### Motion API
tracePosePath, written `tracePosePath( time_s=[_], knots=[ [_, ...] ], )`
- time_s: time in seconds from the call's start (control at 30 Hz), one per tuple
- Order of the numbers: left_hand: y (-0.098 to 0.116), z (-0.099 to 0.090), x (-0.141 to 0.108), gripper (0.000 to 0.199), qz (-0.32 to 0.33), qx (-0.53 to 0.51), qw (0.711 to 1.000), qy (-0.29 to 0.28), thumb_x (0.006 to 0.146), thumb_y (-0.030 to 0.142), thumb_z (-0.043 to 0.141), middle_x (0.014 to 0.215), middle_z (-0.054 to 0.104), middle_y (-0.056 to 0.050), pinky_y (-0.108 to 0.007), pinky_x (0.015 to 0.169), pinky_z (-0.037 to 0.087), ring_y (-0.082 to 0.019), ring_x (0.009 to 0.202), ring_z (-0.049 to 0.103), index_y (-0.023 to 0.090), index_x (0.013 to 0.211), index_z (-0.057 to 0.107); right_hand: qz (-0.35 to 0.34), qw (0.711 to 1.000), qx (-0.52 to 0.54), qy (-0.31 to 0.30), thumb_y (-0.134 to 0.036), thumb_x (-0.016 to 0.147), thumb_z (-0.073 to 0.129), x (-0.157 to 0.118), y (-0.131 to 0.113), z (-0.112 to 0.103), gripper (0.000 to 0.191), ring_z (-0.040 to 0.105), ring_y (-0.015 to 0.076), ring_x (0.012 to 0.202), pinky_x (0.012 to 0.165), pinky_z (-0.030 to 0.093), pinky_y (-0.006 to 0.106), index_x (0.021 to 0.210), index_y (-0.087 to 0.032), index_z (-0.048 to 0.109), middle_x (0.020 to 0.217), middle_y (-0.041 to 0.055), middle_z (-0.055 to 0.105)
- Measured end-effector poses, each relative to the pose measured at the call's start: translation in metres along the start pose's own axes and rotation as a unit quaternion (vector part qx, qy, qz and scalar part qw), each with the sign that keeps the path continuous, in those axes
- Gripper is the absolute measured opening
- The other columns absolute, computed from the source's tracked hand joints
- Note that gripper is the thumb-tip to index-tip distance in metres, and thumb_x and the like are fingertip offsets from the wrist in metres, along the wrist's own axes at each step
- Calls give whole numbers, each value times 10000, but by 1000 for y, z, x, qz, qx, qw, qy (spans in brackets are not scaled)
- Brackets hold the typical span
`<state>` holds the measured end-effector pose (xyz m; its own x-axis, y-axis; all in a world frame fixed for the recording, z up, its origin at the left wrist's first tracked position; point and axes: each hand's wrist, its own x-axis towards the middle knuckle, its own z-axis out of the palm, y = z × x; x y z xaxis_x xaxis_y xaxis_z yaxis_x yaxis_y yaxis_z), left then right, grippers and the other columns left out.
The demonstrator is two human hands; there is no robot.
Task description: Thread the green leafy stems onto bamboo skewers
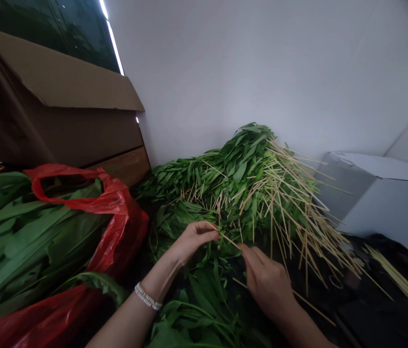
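My left hand (198, 239), with a beaded bracelet (147, 296) on its wrist, pinches a small green stem against one end of a thin wooden stick (230, 240). The other part of that stick is between the fingers of my right hand (263, 278). Loose green leaves (204, 295) lie below and between both hands. Just beyond them rises a large pile of leaves (243, 159) with many thin sticks (308, 222) poking out to the right. Another stick (314, 307) shows under my right wrist.
At the left, a red plastic bag (117, 208) holds long leaves (37, 237), with an open cardboard box (69, 130) behind it. A white box (381, 208) stands at the right, near a bundle of sticks (399, 275). The white wall (254, 63) is behind the pile.
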<state>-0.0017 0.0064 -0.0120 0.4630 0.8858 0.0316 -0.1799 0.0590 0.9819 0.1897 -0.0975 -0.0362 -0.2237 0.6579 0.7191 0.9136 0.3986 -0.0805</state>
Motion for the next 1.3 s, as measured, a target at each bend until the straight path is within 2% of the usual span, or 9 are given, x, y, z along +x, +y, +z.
tracePosePath(
  time_s=[0.2, 0.4, 0.53, 0.63, 0.73, 0.83, 0.93, 1.07, 1.3],
  knots=[
    [5, -4, -2, 266, 10, 49, 999, -18, 623, 292, 811, 800, 713, -28, -254, 750, 470, -137, 730, 629, 163, 840, 728, 10, 999, -33, 17, -111, 912, 338, 4, 5, -7, 310, 600, 125, 620, 571, 408, 237, 1065, -138, 606, 722, 23, 614],
    [9, -19, 4, 317, 19, 77, 996, 47, 713, 351, 732, 774, 704, -52, -218, 623, 444, -124, 663, 600, 143, 951, 713, 73, 993, -40, 80, -166, 939, 349, 8, 13, -19, 230, 602, 127, 603, 587, 391, 239, 993, -158, 572, 733, 20, 634],
    [5, -18, 6, 261, 65, 192, 977, 71, 723, 348, 699, 737, 698, -46, -244, 612, 448, -152, 659, 602, 153, 896, 720, 77, 993, -20, 90, -203, 950, 361, 7, 13, -20, 211, 610, 126, 599, 596, 398, 238, 1006, -164, 561, 768, 23, 652],
    [1, -11, 3, 137, 146, 348, 926, 11, 742, 287, 685, 820, 704, -51, -292, 715, 457, -188, 759, 612, 199, 835, 734, 74, 992, -27, 96, -198, 950, 368, 6, 13, -19, 207, 601, 120, 570, 583, 392, 239, 1006, -167, 564, 744, 13, 650],
    [-1, -4, -2, 157, 210, 494, 841, -63, 758, 201, 667, 951, 687, -49, -323, 840, 412, -212, 915, 574, 246, 895, 730, 62, 992, -35, 100, -195, 947, 377, 7, 13, -17, 202, 597, 116, 563, 574, 390, 235, 1013, -170, 567, 747, 10, 654],
    [-3, -2, -5, 202, 214, 589, 774, -95, 777, 144, 630, 989, 664, -57, -336, 843, 380, -222, 962, 532, 250, 928, 713, 44, 994, -36, 99, -192, 942, 384, 7, 14, -17, 196, 597, 118, 567, 572, 392, 233, 1019, -170, 563, 747, 13, 655],
    [-6, -2, -4, 125, 202, 633, 742, -85, 789, 163, 629, 931, 661, -61, -351, 816, 363, -232, 948, 520, 234, 847, 714, 38, 995, -30, 91, -184, 942, 374, 7, 13, -17, 200, 604, 127, 591, 589, 403, 236, 1015, -163, 558, 766, 26, 659],
    [-4, -4, -2, 127, 223, 590, 775, -37, 830, 199, 601, 988, 680, -62, -366, 854, 367, -237, 991, 536, 239, 872, 714, 45, 995, -22, 84, -180, 943, 371, 7, 11, -17, 205, 611, 131, 614, 604, 409, 241, 1009, -157, 564, 795, 38, 664],
    [7, -8, 4, 227, 158, 227, 955, 111, 803, 335, 643, 882, 742, -69, -317, 804, 482, -216, 844, 668, 171, 949, 701, 33, 997, -1, 71, -152, 934, 377, 7, 9, -16, 231, 618, 119, 624, 602, 409, 230, 1032, -141, 587, 753, 25, 644]
  ],
)
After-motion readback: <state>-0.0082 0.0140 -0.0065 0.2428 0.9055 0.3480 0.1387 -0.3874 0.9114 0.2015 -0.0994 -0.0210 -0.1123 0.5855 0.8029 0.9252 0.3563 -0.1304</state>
